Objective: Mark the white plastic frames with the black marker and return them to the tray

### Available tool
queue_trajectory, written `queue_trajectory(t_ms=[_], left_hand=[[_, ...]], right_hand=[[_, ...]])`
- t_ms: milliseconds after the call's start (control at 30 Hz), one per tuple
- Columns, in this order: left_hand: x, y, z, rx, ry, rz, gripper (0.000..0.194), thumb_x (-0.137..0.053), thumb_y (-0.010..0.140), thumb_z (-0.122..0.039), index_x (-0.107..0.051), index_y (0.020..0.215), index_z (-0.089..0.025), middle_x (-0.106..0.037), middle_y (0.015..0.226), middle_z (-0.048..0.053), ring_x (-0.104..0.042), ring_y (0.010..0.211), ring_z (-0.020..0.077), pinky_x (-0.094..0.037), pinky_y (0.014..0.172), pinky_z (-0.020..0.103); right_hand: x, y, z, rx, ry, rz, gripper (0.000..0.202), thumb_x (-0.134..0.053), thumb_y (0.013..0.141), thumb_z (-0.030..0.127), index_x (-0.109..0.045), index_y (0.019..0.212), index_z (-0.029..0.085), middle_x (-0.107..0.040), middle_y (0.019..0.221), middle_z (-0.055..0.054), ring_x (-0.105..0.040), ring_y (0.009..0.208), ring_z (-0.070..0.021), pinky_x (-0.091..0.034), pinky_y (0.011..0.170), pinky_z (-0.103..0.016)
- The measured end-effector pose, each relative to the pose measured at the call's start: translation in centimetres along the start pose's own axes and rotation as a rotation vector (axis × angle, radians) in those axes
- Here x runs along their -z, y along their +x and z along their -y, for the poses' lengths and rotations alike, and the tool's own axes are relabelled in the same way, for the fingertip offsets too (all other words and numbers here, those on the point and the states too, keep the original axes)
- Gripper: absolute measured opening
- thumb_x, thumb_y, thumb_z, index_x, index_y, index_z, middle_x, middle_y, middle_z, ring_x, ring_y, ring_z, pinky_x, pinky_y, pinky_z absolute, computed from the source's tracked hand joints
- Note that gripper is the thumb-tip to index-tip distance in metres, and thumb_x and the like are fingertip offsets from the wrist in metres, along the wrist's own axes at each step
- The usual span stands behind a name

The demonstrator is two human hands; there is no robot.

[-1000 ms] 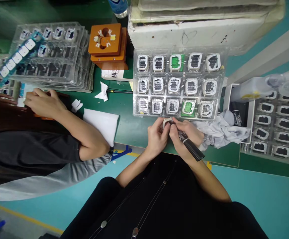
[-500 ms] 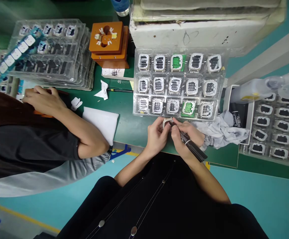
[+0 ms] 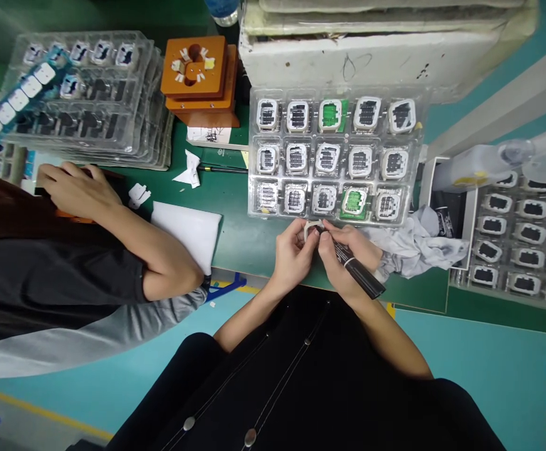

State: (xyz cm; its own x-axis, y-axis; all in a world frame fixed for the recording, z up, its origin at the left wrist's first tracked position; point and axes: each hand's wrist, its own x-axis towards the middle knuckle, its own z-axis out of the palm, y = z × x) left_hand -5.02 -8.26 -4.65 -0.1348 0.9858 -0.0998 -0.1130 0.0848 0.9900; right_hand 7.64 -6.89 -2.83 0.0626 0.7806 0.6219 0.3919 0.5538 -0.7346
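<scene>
Near the table's front edge, my left hand (image 3: 293,255) pinches a small white frame-shaped part (image 3: 311,228). My right hand (image 3: 345,260) is closed around a black marker (image 3: 365,278), whose front end meets the part. The right fingertips also touch the part's edge, and the marker's tip is hidden between the fingers. Just beyond both hands lies a clear plastic tray (image 3: 279,136) with rows of similar white frames on dark inserts; two of them show green.
A co-worker's arm (image 3: 136,247) rests at the left by a white pad (image 3: 185,232). Behind are stacked trays (image 3: 136,134) and an orange fixture (image 3: 197,81). A crumpled cloth (image 3: 414,247), an open box (image 3: 467,241) and another tray (image 3: 508,257) are at the right.
The whole view has shifted slightly, so most things appear a little further left. Both hands keep hold of the part and the marker, with little other visible movement.
</scene>
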Motion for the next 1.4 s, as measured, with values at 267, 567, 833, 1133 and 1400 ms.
queue_trajectory(t_ms=[267, 567, 833, 1133, 1400], left_hand=[[0.2, -0.5, 0.3, -0.016, 0.090, -0.012, 0.030, -0.074, 0.106, -0.048, -0.070, 0.094, -0.021, -0.051, 0.074, -0.003, -0.040, 0.065, 0.0119, -0.035, 0.060, 0.025], [0.1, -0.5, 0.3, -0.027, 0.100, -0.024, 0.028, -0.074, 0.106, -0.046, -0.071, 0.096, -0.020, -0.053, 0.074, -0.003, -0.040, 0.065, 0.0116, -0.036, 0.060, 0.025], [0.1, -0.4, 0.1, -0.036, 0.102, -0.023, 0.029, -0.074, 0.106, -0.046, -0.069, 0.093, -0.020, -0.053, 0.074, -0.003, -0.042, 0.065, 0.0114, -0.037, 0.060, 0.024], [0.0, 0.0, -0.5, -0.007, 0.025, -0.037, 0.036, -0.083, 0.098, -0.053, -0.071, 0.089, -0.019, -0.062, 0.075, -0.001, -0.051, 0.066, 0.0116, -0.046, 0.060, 0.023], [0.3, 0.5, -1.7, 0.072, -0.118, 0.037, 0.044, -0.090, 0.092, -0.060, -0.075, 0.091, -0.018, -0.071, 0.074, 0.000, -0.059, 0.059, 0.0109, -0.044, 0.049, 0.022]], right_hand=[[0.3, 0.2, 0.4, 0.022, -0.046, 0.029, 0.014, -0.077, 0.100, 0.011, -0.076, 0.103, 0.025, -0.083, 0.090, -0.001, -0.082, 0.078, -0.0201, -0.071, 0.075, -0.034], [0.1, 0.0, 0.1, 0.033, -0.062, 0.007, 0.011, -0.076, 0.102, 0.016, -0.076, 0.100, 0.026, -0.082, 0.087, 0.000, -0.077, 0.070, -0.0188, -0.072, 0.073, -0.034], [0.0, -0.3, 0.0, 0.016, -0.143, 0.011, 0.013, -0.073, 0.106, 0.022, -0.074, 0.093, 0.026, -0.084, 0.088, -0.001, -0.080, 0.071, -0.0189, -0.073, 0.071, -0.034], [0.9, 0.1, 1.1, -0.064, -0.054, 0.070, 0.010, -0.076, 0.102, 0.017, -0.076, 0.096, 0.025, -0.085, 0.089, -0.002, -0.087, 0.088, -0.0246, -0.074, 0.075, -0.035], [0.9, -0.4, 1.0, -0.154, 0.074, 0.022, 0.007, -0.075, 0.105, 0.021, -0.072, 0.100, 0.025, -0.088, 0.103, -0.005, -0.088, 0.096, -0.0251, -0.074, 0.076, -0.035]])
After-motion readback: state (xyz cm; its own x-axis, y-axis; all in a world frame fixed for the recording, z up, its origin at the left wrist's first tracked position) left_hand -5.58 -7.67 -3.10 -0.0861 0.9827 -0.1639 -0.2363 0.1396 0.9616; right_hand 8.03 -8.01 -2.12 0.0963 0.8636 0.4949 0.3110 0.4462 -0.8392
